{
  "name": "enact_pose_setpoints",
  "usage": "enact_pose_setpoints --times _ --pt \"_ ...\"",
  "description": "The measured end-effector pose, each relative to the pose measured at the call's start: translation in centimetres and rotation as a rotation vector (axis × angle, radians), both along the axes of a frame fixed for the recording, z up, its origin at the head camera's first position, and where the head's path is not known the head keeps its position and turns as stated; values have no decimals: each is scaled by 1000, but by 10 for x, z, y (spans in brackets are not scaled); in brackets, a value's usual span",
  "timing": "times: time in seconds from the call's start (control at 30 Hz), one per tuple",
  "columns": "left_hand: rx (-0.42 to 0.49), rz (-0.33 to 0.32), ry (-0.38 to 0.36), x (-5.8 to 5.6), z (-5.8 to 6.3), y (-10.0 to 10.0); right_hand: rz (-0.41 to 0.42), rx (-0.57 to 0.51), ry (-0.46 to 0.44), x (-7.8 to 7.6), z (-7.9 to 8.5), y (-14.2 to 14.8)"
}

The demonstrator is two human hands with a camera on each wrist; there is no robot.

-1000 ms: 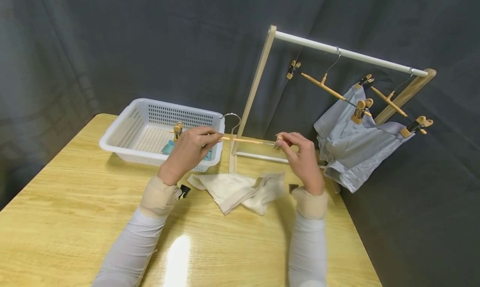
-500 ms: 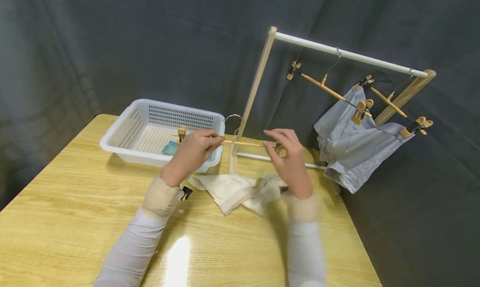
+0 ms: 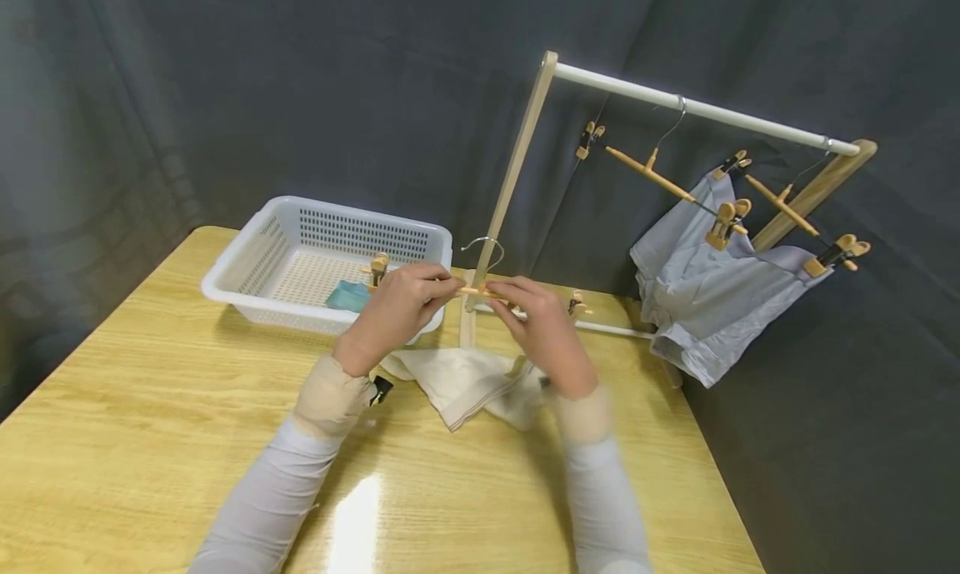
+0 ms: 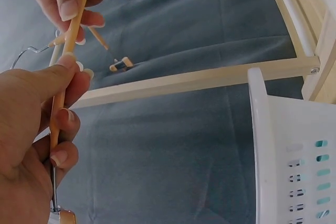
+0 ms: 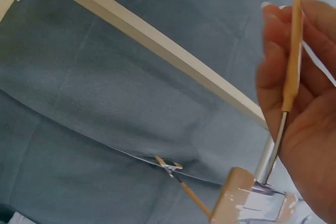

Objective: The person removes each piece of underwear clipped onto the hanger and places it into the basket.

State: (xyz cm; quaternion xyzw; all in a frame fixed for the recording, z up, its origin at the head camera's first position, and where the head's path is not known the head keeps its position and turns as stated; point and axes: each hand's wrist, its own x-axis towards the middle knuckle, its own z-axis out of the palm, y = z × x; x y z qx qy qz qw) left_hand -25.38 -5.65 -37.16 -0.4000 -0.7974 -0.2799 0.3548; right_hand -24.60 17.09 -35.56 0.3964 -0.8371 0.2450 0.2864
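Observation:
Both hands hold a clip hanger (image 3: 474, 291) with an orange-brown bar and a metal hook, level above the table. My left hand (image 3: 401, 307) pinches the bar left of its middle; in the left wrist view the thumb (image 4: 55, 74) lies on the bar with fingers curled round it. My right hand (image 3: 543, 328) grips close beside the hook, thumb and fingers either side of the bar. Beyond each hand sticks out an end clip, the left clip (image 3: 378, 266) over the basket and the right clip (image 5: 247, 198) free. Below lies a crumpled cream cloth (image 3: 450, 382), partly hidden by the right wrist.
A white perforated basket (image 3: 217, 282) with a teal cloth (image 3: 348, 296) stands at back left. At right stands a rack (image 3: 622, 87) with a white rail, bearing a bare clip hanger (image 3: 648, 172) and another with a light blue-grey garment (image 3: 727, 291) clipped on.
My right hand has let go of the right end clip, moved left along the hanger and taken hold near its middle. The hanger and my left hand have shifted slightly right and down.

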Motion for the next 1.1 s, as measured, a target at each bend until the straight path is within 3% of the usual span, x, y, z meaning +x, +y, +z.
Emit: enact_pose_setpoints --times 0.27,0.5,0.8,1.1 --pt "10 -7 5 -1 0 1 19 -16 -10 -4 -3 0" --pt "16 14 -36 -3 -1 5 -7 1 -6 -5 -2 1" --pt "39 24 -135 -10 -5 25 -106 3 -3 -3 2 16" --pt "178 -39 -168 -24 -9 36 -238 24 -55 -3 10 39"
